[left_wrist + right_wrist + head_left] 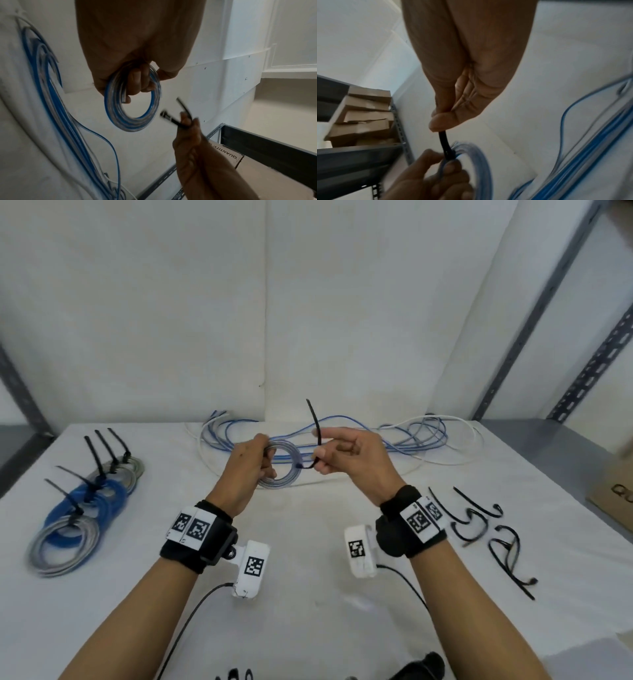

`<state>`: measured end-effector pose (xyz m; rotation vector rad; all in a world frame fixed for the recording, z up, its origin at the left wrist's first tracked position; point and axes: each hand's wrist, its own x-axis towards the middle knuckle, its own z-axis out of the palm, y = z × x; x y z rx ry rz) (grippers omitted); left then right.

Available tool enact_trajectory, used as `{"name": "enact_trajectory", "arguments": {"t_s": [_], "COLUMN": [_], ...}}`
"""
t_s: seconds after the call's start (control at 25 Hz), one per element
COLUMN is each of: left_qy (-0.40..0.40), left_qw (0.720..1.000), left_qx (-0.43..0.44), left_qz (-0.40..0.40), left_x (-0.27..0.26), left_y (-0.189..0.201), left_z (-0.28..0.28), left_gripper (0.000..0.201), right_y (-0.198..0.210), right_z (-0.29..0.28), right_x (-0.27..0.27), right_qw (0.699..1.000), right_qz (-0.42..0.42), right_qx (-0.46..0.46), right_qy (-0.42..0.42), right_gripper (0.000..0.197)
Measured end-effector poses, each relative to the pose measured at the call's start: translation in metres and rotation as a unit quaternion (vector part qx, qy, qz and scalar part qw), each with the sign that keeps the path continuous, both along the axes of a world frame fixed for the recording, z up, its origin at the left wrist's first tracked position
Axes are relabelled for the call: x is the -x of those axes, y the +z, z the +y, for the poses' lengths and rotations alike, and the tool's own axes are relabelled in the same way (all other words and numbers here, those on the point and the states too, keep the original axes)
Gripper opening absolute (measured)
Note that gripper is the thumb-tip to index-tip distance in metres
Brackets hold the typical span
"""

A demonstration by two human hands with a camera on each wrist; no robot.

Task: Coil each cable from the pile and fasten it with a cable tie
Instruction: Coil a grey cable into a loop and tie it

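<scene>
- We are gripping a coil (284, 470) in our left hand (251, 462), fingers curled through its ring, above the table (308, 542).
- Our right hand (346, 455) is pinching a black tie (317, 428) beside the coil; its head is touching the coil's right edge, its tail pointing up.
- The pile (376, 436) of loose blue and white cables is lying behind both hands, partly hidden by them.
- Tied coils (85, 508) are sitting at the far left.
- Spare ties (486, 529) are lying at the right, near a box (616, 491).
- Shelf posts (599, 350) are standing at the right.
</scene>
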<state>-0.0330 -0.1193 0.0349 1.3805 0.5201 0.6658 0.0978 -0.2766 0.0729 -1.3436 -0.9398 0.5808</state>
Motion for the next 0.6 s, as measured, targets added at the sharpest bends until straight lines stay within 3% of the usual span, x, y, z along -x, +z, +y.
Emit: {"name": "enact_trajectory", "arguments": {"t_s": [0.08,0.16,0.28,0.4,0.48,0.6], "left_qy": [0.02,0.034,0.045,0.061,0.067,0.079], "left_qw": [1.0,0.999,0.995,0.993,0.993,0.992], "left_qx": [-0.009,-0.034,-0.078,-0.093,-0.09,-0.095], "left_qz": [0.008,0.018,0.031,0.043,0.045,0.04], "left_x": [0.003,0.006,0.01,0.013,0.014,0.014], "left_y": [-0.003,-0.005,-0.011,-0.015,-0.016,-0.015], "left_z": [0.004,0.006,0.012,0.021,0.023,0.019], "left_gripper": [0.032,0.034,0.031,0.037,0.045,0.036], "right_y": [-0.01,-0.025,-0.047,-0.06,-0.059,-0.058], "right_z": [0.023,0.043,0.061,0.072,0.076,0.076], "right_x": [0.014,0.021,0.025,0.028,0.026,0.025], "right_qw": [0.999,0.999,0.993,0.965,0.953,0.945], "right_qz": [0.002,-0.015,-0.115,-0.258,-0.29,-0.317], "right_qx": [-0.008,-0.004,0.002,-0.03,-0.057,-0.07], "right_qy": [0.034,0.039,-0.003,-0.044,-0.06,-0.048], "right_gripper": [0.013,0.014,0.017,0.015,0.013,0.015]}}
